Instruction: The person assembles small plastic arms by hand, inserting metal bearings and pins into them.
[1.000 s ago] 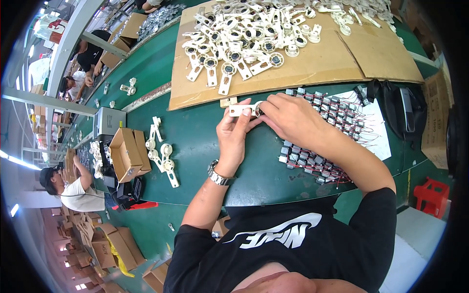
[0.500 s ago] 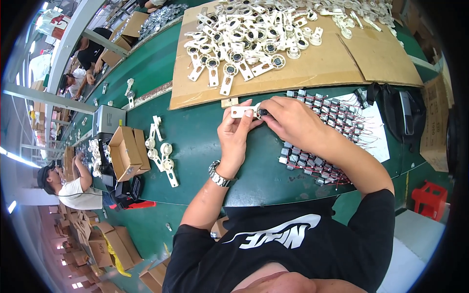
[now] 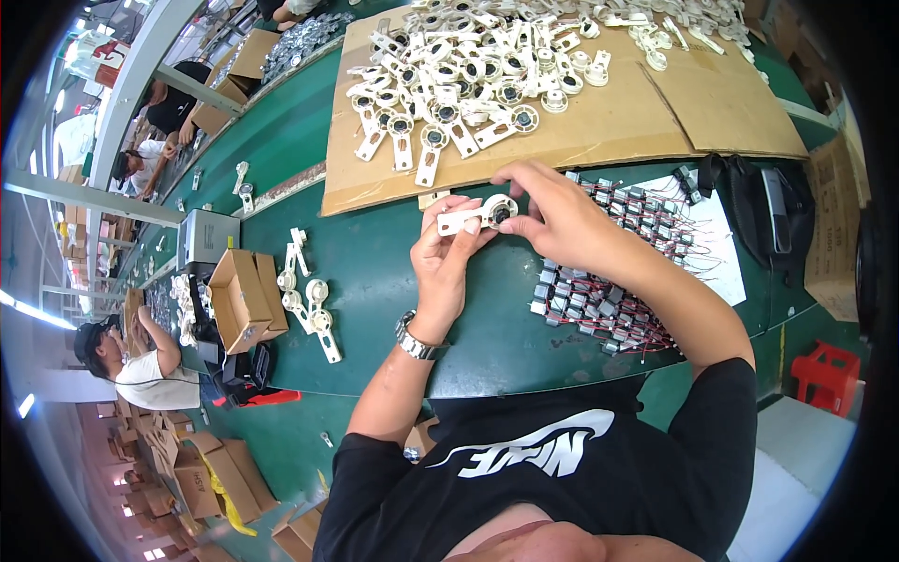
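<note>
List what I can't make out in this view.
- Head view: underside of the white part, hidden by the left grip.
- Head view: whether the right grip touches its round end; too small to tell.
- Head view: some grey wired blocks, possibly covered by the right forearm.
- Head view: the far end of the white pile, cut off by the top edge.

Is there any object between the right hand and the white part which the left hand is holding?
Nothing visible stands between them. The right hand is open at the round end of the white part, its thumb at the rim; the left hand grips the flat end.
</note>
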### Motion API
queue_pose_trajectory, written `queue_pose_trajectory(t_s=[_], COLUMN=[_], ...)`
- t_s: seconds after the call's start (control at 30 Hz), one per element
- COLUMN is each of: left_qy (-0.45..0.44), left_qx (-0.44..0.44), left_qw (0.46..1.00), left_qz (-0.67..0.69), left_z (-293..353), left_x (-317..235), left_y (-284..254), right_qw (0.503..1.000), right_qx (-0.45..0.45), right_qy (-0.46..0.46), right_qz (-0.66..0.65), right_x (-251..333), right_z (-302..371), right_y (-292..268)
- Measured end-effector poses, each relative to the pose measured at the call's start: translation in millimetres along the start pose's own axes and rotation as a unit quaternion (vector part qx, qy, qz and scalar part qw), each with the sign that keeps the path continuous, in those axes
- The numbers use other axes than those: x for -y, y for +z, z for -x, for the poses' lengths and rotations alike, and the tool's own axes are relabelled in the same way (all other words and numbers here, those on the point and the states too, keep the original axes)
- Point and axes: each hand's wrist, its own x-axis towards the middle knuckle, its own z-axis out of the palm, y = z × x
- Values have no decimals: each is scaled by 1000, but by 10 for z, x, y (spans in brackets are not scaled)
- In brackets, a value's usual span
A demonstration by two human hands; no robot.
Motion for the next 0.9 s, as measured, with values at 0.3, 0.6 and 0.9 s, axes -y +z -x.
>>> queue_pose_trajectory(t_s=[0.3, 0.6, 0.9], left_qy=[7, 18, -14], left_qx=[44, 66, 14], left_qw=[999, 998, 1000], left_qz=[-18, -16, 0], left_z=[24, 46, 18], left_x=[-40, -28, -3], left_y=[-4, 60, -11], right_qw=[940, 981, 975], right_qx=[185, 145, 191], right_qy=[185, 97, 56], right_qz=[-221, -89, -99], right_x=[-12, -53, 31], right_z=[-92, -95, -118], right_y=[-82, -79, -149])
